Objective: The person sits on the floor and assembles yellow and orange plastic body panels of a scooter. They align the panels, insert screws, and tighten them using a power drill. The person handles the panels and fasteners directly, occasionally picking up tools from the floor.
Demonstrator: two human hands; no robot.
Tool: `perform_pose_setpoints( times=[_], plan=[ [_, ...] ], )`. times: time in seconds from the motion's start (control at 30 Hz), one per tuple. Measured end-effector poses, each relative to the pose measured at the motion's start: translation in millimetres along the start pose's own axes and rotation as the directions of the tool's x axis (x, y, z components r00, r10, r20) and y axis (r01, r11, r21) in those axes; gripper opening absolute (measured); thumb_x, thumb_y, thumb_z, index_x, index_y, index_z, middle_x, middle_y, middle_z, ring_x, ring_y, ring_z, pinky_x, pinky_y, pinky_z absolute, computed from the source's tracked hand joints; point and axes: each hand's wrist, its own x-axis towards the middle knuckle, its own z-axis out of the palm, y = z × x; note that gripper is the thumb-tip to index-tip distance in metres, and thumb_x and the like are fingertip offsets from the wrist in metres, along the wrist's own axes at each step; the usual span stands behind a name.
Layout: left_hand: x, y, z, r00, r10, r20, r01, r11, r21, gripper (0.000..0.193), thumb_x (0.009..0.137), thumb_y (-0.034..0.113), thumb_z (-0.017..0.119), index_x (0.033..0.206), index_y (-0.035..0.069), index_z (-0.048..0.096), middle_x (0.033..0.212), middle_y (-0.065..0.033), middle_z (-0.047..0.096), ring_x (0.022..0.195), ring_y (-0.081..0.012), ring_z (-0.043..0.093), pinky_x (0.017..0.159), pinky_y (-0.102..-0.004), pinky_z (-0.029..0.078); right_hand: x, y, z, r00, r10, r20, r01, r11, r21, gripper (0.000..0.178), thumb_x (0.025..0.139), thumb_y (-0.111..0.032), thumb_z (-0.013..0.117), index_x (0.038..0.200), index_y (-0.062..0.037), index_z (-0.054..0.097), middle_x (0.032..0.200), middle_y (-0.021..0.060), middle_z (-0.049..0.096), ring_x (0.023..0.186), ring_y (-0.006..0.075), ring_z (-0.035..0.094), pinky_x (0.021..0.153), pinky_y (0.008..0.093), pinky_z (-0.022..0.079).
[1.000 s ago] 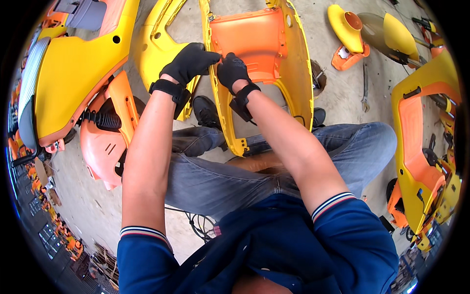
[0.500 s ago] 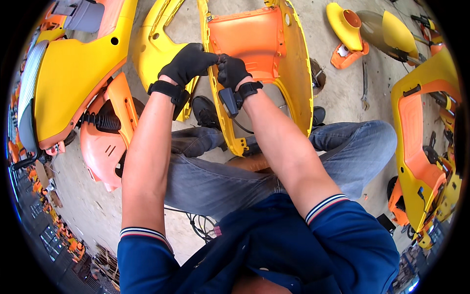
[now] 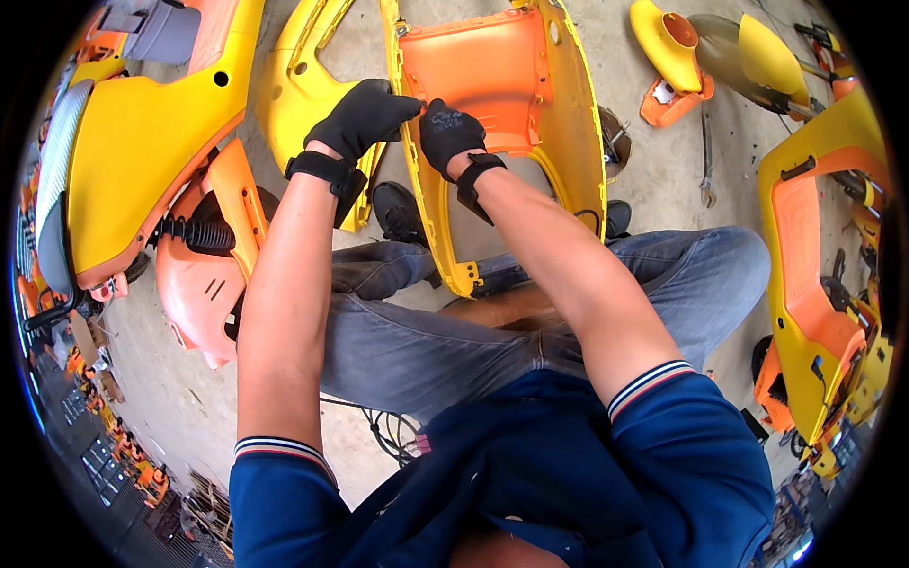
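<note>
In front of me a long yellow plastic scooter body panel stands between my legs, with an orange plastic panel set inside it. My left hand, in a black glove, is closed at the left rim of the yellow panel, its thumb and forefinger reaching to the edge. Just across that rim is my right hand, also gloved, with curled fingers and its back turned up. Its fingertips lie close to the left hand's, near the orange panel's left edge. Whatever lies between the fingers is hidden.
A wrench lies on the concrete at right, below a yellow-and-orange part. Another yellow panel is behind my left hand. Large yellow-and-orange scooter bodies flank me left and right. Black cables lie by my left thigh.
My right hand has turned, so its glove's back now faces up, and its forearm has swung right. The left hand stays at the rim.
</note>
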Motion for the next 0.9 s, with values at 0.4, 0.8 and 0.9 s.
perform_pose_setpoints(
  times=[0.4, 0.8, 0.9],
  plan=[
    [0.9, -3.3, 0.5, 1.0, 0.021, 0.014, -0.022, 0.998, 0.065, 0.032, 0.082, 0.027, 0.063, 0.088, -0.004, 0.066, 0.072, -0.0063, 0.063, 0.064, -0.014, 0.063, 0.061, -0.0272, 0.054, 47.3, 42.2, 58.0, 0.949, -0.313, -0.043, 0.293, 0.821, 0.49, 0.02, 0.088, -0.026, 0.059, 0.095, -0.007, 0.06, 0.076, 0.0117, 0.065, 0.067, 0.0253, 0.064, 0.054, 0.0359, 0.046],
    [5.2, -7.7, 3.6, 0.996, 0.078, -0.053, -0.066, 0.977, 0.203, 0.033, 0.08, 0.025, 0.065, 0.09, -0.006, 0.064, 0.074, -0.0099, 0.064, 0.063, -0.0164, 0.062, 0.058, -0.0289, 0.05, -1.5, -4.3, -1.5, 0.999, -0.026, -0.043, 0.026, 1.0, -0.012, 0.024, 0.091, -0.022, 0.047, 0.108, -0.0082, 0.057, 0.097, 0.0197, 0.065, 0.091, 0.0365, 0.064, 0.077, 0.0476, 0.05],
    [3.4, -4.3, 5.2, 0.994, 0.057, -0.097, -0.031, 0.967, 0.254, 0.035, 0.078, 0.026, 0.066, 0.09, -0.007, 0.064, 0.073, -0.0112, 0.064, 0.065, -0.0177, 0.062, 0.059, -0.0301, 0.05, 7.0, -5.6, -3.0, 0.999, -0.032, 0.025, 0.032, 0.999, -0.016, 0.027, 0.09, -0.022, 0.049, 0.109, -0.005, 0.057, 0.095, 0.019, 0.066, 0.092, 0.0365, 0.065, 0.078, 0.0453, 0.051]
  ],
)
